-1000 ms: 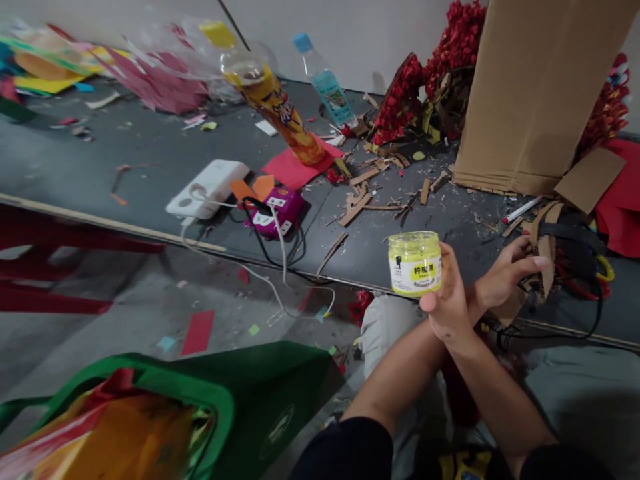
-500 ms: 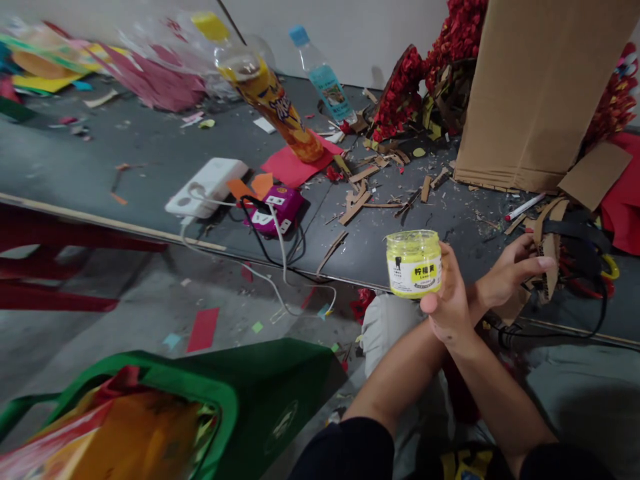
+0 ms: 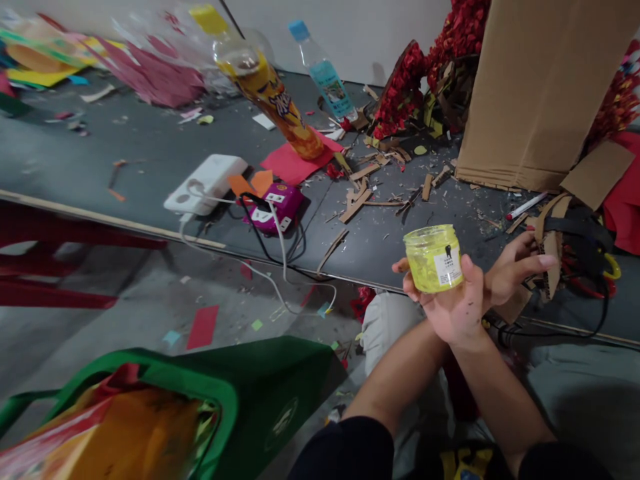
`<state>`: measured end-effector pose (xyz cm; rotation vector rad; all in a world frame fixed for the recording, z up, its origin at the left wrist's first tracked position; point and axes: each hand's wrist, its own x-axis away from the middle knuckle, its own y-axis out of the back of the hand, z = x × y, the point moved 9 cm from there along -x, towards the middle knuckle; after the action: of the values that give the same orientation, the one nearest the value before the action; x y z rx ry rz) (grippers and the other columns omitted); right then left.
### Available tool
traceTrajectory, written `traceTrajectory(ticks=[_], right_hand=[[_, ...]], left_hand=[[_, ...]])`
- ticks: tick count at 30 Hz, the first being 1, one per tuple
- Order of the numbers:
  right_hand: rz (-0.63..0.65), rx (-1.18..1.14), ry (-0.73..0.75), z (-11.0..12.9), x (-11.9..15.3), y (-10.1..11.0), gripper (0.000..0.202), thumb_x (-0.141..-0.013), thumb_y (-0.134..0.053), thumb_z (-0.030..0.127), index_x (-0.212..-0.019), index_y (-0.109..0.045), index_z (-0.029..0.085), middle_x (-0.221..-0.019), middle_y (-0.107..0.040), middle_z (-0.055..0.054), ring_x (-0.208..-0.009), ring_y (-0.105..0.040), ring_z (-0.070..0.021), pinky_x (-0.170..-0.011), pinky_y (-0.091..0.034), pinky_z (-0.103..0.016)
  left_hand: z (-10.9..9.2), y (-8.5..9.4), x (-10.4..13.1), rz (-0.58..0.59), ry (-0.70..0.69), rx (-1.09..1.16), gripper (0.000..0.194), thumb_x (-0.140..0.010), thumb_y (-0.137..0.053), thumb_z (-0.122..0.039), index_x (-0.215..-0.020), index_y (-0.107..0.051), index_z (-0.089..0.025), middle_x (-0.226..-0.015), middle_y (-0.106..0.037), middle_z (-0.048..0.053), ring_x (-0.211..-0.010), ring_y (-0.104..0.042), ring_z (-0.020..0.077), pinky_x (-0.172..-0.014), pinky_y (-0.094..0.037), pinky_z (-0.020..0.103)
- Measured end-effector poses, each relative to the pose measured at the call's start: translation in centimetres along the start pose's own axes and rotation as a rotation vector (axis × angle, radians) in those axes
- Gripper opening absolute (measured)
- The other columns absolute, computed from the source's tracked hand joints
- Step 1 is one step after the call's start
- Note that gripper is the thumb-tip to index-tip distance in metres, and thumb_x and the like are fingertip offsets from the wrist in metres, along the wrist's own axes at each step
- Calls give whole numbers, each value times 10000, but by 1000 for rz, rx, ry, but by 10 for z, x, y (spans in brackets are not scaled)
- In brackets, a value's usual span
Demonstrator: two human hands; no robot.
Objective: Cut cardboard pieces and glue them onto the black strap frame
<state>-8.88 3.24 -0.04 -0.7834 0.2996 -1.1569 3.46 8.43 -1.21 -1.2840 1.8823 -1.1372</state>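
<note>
My right hand (image 3: 453,307) holds a small clear jar of lemon-yellow paint (image 3: 425,263) from below, thumb on one side and fingers on the other. The jar has no lid on; yellow coats its wall, and a white label with a black figure faces me. Crossing under the right wrist, my left arm reaches to the table edge. There my left hand (image 3: 517,267) is closed round a bent strip of corrugated cardboard (image 3: 551,247), its thumb lying across the front. Part of its fingers is hidden behind the strip.
Cardboard scraps (image 3: 357,203), a marker (image 3: 526,206) and a tall cardboard piece (image 3: 540,100) lie or stand ahead. Two bottles, a tea bottle (image 3: 280,107) and a blue-capped bottle (image 3: 327,83), stand behind a purple socket block (image 3: 277,210). A green bin (image 3: 270,400) stands lower left.
The jar has turned in my right hand, so another side of its label shows, and it has shifted a little right. My left hand keeps its place.
</note>
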Motion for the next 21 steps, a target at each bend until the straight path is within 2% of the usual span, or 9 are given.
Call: traceTrajectory(ticks=[5,10,18,21], right_hand=[[18,-89,6,3,-1,-7,462,-614,-597,678,-687,-675,228,-761,-731,-75,-745,-655,-240,-512,-442,-290],[32,-115,-14,1,-1,-8,457,-610,-622,666,-702,-701,225,-720,-725,-73,-658,-623,-211,-480,-378,-261],[-30,-69,-29,-1,1,-1,489,-618,-619,653,-794,-734,211,-703,-713,-54,-530,-552,-142,-460,-316,-237],[-49,-52,-25,-3,1,2,477,-640,-602,630,-829,-718,207,-751,-716,-56,-525,-541,-128,-457,-310,-237]], left_hand=[[0,-2,-1,47,6,-7,356,-502,-741,-319,-847,-685,-252,-789,-694,-64,-754,-595,136,-739,-445,257],[1,2,-3,17,-25,-52,286,-531,-710,-299,-816,-687,-279,-786,-691,-90,-747,-588,138,-731,-446,264],[5,6,-3,2,19,-99,401,-520,-750,-334,-902,-667,-242,-863,-686,-20,-876,-602,222,-801,-458,346],[2,1,-4,41,-16,-64,368,-517,-719,-326,-877,-674,-262,-836,-683,-58,-850,-595,184,-806,-435,320]])
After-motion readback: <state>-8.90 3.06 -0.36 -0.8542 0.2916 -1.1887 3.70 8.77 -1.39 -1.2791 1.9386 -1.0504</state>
